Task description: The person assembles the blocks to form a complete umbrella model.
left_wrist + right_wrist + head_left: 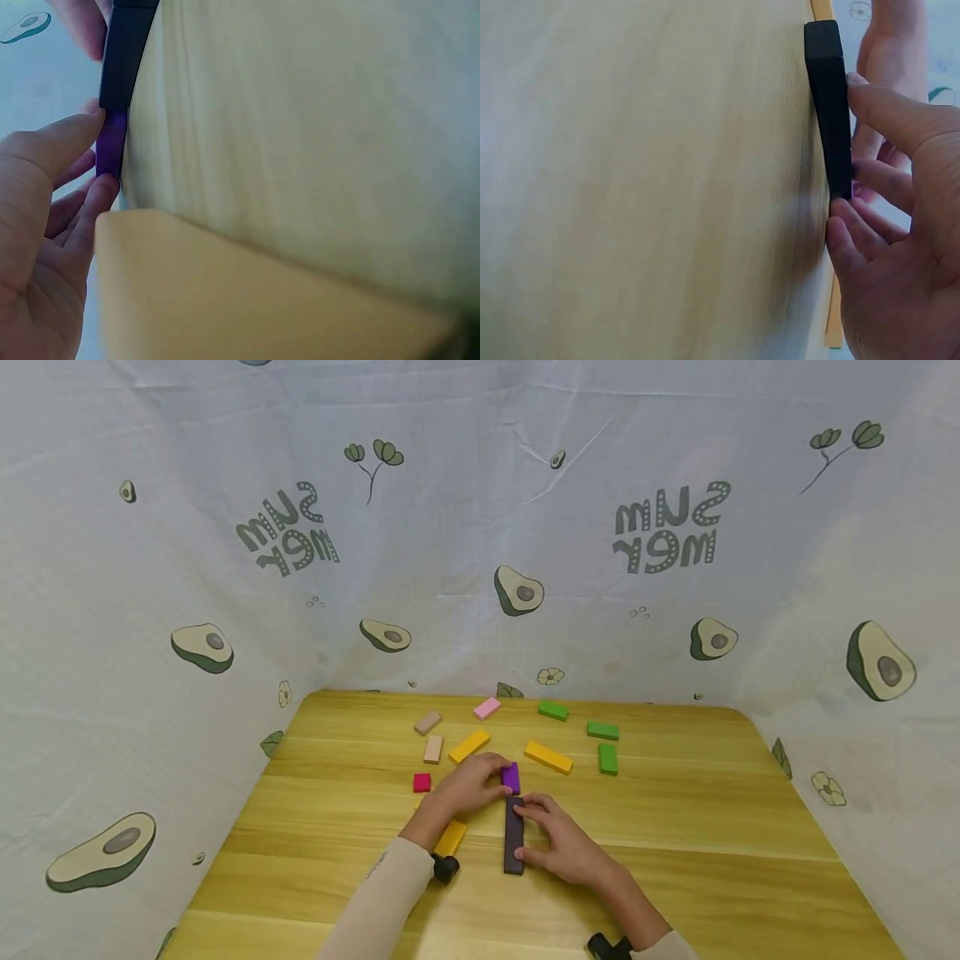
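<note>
Nearest you, your right grip (562, 843) is drawn in along one dark block (513, 839), thumb by its near end, fingers by its far end; the block lies on the worktop (720, 877). Left of it, one yellow block (452, 838), partly hidden by your left wrist (422, 829); a yellow sliver (417, 806) shows past the wrist, same block or a second, cannot tell. Your left grip (467, 783) pinches one purple block (511, 779) by its two ends; purple and dark meet end to end, a row of two. To the left, one red block (422, 782). Farther out: two more yellow blocks (548, 757), slanted opposite ways; two beige blocks (433, 749) at left; three green blocks (607, 759) at right; one pink block (487, 708) near the back edge. Behind, a printed cloth (450, 527) bearing two mirrored "summer" prints.
</note>
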`<action>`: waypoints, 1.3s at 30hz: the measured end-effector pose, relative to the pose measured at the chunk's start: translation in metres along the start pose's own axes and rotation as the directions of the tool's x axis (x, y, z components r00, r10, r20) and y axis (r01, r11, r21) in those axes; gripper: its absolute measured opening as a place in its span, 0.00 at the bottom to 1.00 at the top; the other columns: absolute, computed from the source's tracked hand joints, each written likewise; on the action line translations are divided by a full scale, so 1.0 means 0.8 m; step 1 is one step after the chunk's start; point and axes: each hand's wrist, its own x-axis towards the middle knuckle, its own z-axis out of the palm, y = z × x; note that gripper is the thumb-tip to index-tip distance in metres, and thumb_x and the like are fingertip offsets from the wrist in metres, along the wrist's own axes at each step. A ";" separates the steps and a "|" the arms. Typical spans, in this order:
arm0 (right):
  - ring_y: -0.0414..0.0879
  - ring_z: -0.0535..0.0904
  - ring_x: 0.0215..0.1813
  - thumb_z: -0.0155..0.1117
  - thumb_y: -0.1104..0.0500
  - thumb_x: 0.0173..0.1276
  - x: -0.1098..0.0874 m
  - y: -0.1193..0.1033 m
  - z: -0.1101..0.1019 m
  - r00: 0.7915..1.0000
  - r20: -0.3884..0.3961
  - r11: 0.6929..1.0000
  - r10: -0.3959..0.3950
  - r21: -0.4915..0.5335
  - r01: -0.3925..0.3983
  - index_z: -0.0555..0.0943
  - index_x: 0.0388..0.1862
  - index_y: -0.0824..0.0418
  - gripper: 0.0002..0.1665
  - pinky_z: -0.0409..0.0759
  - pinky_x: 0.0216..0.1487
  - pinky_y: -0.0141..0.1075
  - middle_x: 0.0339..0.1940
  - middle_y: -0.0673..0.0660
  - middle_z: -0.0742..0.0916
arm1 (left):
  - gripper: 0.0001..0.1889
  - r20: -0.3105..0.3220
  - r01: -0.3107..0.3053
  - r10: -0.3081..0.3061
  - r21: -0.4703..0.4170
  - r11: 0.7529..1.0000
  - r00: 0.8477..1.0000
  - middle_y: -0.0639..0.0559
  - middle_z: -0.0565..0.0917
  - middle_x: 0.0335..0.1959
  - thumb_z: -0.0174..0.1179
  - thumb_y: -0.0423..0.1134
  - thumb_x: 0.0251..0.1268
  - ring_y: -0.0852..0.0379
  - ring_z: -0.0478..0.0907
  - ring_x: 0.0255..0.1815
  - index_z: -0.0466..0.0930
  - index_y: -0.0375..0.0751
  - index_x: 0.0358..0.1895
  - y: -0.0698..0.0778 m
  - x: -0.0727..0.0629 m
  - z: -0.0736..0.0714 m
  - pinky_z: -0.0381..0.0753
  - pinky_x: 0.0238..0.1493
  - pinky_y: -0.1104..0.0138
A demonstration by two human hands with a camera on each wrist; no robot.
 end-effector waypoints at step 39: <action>0.61 0.69 0.76 0.73 0.44 0.68 0.001 0.002 0.000 1.000 -0.003 1.000 0.005 -0.007 -0.005 0.74 0.75 0.59 0.41 0.69 0.74 0.61 0.74 0.60 0.73 | 0.24 -0.018 -0.053 0.053 0.023 0.998 0.998 0.47 0.78 0.70 0.58 0.46 0.79 0.51 0.76 0.71 0.75 0.44 0.72 0.007 -0.007 0.010 0.74 0.73 0.59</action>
